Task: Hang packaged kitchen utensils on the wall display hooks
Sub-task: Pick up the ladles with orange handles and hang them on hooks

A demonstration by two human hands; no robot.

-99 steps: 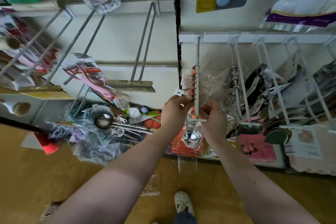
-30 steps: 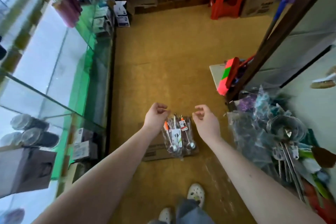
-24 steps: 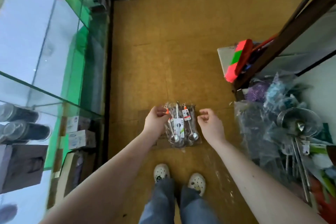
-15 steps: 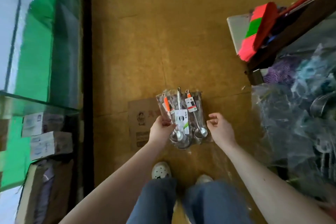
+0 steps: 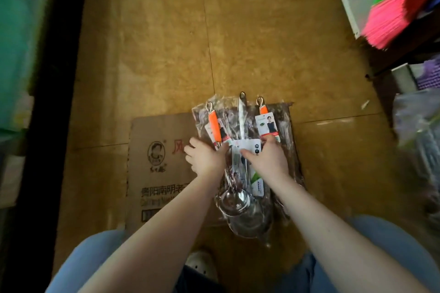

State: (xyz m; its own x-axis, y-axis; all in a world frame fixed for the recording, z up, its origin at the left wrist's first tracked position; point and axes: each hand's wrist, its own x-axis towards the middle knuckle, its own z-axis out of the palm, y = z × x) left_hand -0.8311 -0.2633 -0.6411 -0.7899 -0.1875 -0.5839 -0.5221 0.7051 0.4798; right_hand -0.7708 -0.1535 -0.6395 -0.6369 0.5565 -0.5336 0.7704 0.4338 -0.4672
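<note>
Fingers (image 5: 189, 143) of the left hand (image 5: 206, 158) bend down over the left edge of a pile of clear plastic packets of steel ladles (image 5: 283, 131). Its thumb lies against the packet holding the left orange-handled ladle (image 5: 213, 123). The fingertips are hidden, so I cannot tell whether this hand grips the packet or only rests on it.

The right hand (image 5: 269, 159) lies spread on top of the pile. Its thumb stretches out across a white printed label card (image 5: 250, 146), and its forefinger reaches the lower edge of the paper tag (image 5: 267, 123) on the right orange-handled ladle (image 5: 263, 110). It clasps nothing.

Between the two orange handles lies a plain steel-handled ladle (image 5: 241, 112), and the shiny ladle bowls (image 5: 234, 200) point toward the person. The pile rests on a flattened brown cardboard box (image 5: 157, 173) on the yellow-brown floor (image 5: 238, 31).

Blue-jeaned knees (image 5: 95, 257) and a white shoe (image 5: 202, 264) show at the bottom. Pink and green broom bristles (image 5: 392, 7) sit at upper right.
</note>
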